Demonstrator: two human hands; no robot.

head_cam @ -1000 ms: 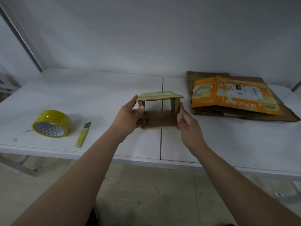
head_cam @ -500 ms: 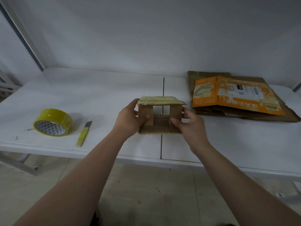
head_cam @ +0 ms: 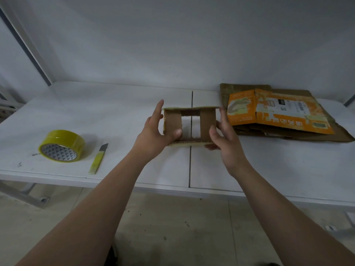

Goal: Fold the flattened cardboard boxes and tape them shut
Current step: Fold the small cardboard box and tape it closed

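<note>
hands [head_cam: 153, 131] [head_cam: 225, 138] around small cardboard box [head_cam: 207, 122]; print on orange carton [head_cam: 284, 120] apparently upside-down, illegible

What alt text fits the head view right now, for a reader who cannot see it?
A left hand and right hand hold a small half-folded cardboard box over a white table, thumbs on its side flaps. A yellow tape roll and utility knife lie left; flattened cardboard boxes lie right.
</note>
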